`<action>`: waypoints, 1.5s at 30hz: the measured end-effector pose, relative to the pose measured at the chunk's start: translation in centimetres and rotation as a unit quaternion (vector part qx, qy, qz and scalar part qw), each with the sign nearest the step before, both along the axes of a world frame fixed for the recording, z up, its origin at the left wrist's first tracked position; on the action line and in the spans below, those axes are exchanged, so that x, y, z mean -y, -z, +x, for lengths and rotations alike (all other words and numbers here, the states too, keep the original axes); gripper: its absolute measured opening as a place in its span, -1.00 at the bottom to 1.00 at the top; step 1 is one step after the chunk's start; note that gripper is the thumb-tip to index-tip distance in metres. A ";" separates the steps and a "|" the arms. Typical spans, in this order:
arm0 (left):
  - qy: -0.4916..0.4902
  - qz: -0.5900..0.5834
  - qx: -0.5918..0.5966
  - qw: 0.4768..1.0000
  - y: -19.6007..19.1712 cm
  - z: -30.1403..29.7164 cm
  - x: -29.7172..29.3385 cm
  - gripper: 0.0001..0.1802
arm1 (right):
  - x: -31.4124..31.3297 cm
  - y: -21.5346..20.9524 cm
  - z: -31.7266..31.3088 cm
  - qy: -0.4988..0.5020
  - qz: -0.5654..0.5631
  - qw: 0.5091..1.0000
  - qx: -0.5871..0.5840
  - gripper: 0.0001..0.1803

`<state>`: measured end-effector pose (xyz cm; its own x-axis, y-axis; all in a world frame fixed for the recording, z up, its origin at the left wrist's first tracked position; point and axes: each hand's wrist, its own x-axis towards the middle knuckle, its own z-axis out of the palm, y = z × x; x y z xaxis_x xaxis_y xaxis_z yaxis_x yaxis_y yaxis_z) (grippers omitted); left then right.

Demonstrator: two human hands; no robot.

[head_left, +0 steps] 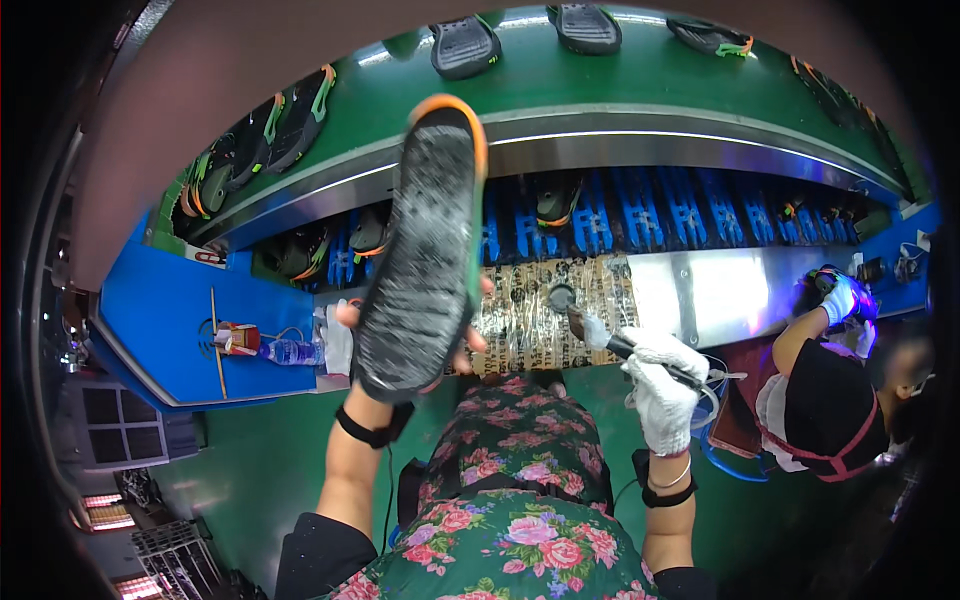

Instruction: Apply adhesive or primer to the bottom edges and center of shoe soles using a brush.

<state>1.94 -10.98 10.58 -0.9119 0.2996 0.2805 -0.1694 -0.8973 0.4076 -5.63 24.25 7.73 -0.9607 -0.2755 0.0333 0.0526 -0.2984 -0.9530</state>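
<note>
My bare left hand (472, 342) holds up a black shoe sole (425, 230) over the near edge of the bench; most of the palm is hidden behind it. The sole has an orange toe rim, a green side edge and whitish, wet-looking streaks across its face. In a white knit glove, my right hand (662, 385) is closed around a brush (622, 346) with a black handle. Its brown bristles point left, close to a small round grey cup (562, 297) on the taped brown covering (520, 335) of the bench.
Soles stand on a green upper belt (540, 85); a few lie on the lower rack with blue holders (685, 210). At left, a plastic bottle (290, 352) and a thin stick (217, 340) rest on a blue surface. A co-worker (825, 400) handles a shoe part at right.
</note>
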 end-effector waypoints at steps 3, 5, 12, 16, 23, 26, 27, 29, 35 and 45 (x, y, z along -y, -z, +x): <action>-0.105 -0.070 -0.078 0.989 -3.7 -4.8 6.2 0.51 | 1.3 2.5 0.4 -0.017 -0.011 1.000 0.021 -0.73; -0.084 0.043 -0.060 0.994 -4.9 -9.6 9.6 0.36 | 2.3 4.2 1.0 -0.032 -0.034 0.996 0.075 -0.70; -0.413 0.130 0.160 0.887 -2.5 -13.9 8.2 0.04 | 3.2 7.3 1.9 -0.084 0.065 0.993 0.044 -0.74; -0.533 -0.395 0.129 0.737 -2.1 -17.5 6.3 0.04 | 2.6 7.3 2.0 -0.071 0.066 0.989 0.115 -0.75; -0.466 -0.809 0.026 0.358 -3.0 -28.0 10.7 -0.43 | 3.2 7.3 2.9 -0.077 0.092 0.991 0.059 -0.77; -0.490 -0.787 0.012 0.374 -2.0 -28.9 9.8 -0.54 | 2.7 7.5 3.0 -0.055 0.084 0.992 0.077 -0.76; -0.487 -0.786 0.016 0.380 -1.8 -28.9 9.2 -0.53 | 2.4 7.6 3.0 -0.049 0.079 0.992 0.090 -0.76; -0.486 -0.768 0.020 0.417 -1.4 -29.4 7.2 -0.56 | 1.7 7.8 2.9 -0.037 0.059 0.992 0.104 -0.77; -0.430 -0.755 -0.053 0.492 -1.5 -31.7 1.5 -0.55 | 0.3 7.9 3.1 -0.015 0.065 0.992 0.105 -0.77; -0.462 -0.422 -0.111 0.772 -2.2 -22.7 4.7 -0.70 | -1.3 7.5 2.8 0.048 0.001 0.992 0.120 -0.77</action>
